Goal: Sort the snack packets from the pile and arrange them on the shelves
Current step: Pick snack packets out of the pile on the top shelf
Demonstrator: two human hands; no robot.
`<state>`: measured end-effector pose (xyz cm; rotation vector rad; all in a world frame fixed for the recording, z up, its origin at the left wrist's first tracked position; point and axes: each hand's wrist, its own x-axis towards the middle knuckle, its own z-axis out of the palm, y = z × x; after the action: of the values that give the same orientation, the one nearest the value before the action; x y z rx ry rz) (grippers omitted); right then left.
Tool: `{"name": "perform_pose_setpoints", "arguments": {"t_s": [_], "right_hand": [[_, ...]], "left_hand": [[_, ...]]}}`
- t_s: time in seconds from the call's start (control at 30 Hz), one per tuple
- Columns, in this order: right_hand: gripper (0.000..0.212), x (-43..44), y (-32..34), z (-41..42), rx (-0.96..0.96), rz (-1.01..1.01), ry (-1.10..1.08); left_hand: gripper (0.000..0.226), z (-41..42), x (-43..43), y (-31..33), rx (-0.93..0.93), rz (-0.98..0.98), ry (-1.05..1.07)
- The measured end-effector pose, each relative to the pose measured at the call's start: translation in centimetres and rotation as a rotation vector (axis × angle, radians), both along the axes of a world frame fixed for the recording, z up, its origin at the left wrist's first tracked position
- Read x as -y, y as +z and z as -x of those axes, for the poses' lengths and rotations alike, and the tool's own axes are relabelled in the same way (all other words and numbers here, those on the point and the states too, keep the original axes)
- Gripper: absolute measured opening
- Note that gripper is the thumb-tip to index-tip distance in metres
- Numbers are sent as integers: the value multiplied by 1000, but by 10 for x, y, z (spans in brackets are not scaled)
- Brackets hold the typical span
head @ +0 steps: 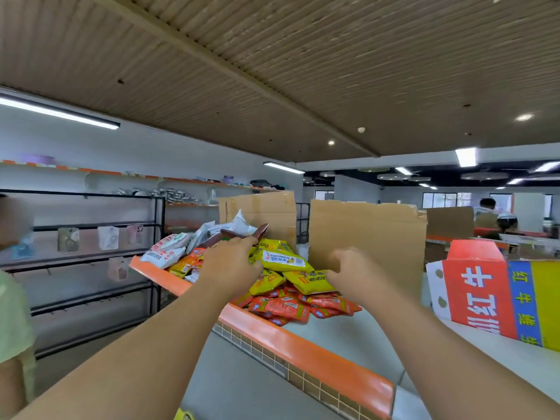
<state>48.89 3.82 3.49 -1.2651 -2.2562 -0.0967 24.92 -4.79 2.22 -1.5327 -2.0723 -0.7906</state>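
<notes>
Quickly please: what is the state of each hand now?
Left hand: holds a brown packet.
Right hand: fingers curled at the edge of a yellow packet; whether it grips cannot be told.

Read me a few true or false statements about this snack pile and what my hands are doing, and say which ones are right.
1. The left hand grips a brown packet. True.
2. The orange packets lie on top of the yellow packets. False: the yellow ones lie on top of the orange ones.
3. A cardboard sheet stands upright behind the pile. True.
4. The printed box in red, blue and yellow sits to the left of the pile. False: it sits to the right of it.
</notes>
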Motion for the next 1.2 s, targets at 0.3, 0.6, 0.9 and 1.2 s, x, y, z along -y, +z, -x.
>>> {"name": "perform_pose_setpoints", "arguments": {"t_s": [0.3, 0.6, 0.9, 1.2], "right_hand": [[28, -46, -12, 72, 163, 62, -75], [13, -67, -30, 109, 421, -17, -165], [15, -58, 35, 22, -161, -74, -295], [22, -10, 71, -91, -379, -45, -339]], "left_hand": [[57, 64, -92, -18, 112, 46, -185], [15, 106, -140, -24, 20, 2, -378], [14, 40, -146, 40, 318, -311, -733], [20, -64, -164, 75, 470, -117, -1036]]}}
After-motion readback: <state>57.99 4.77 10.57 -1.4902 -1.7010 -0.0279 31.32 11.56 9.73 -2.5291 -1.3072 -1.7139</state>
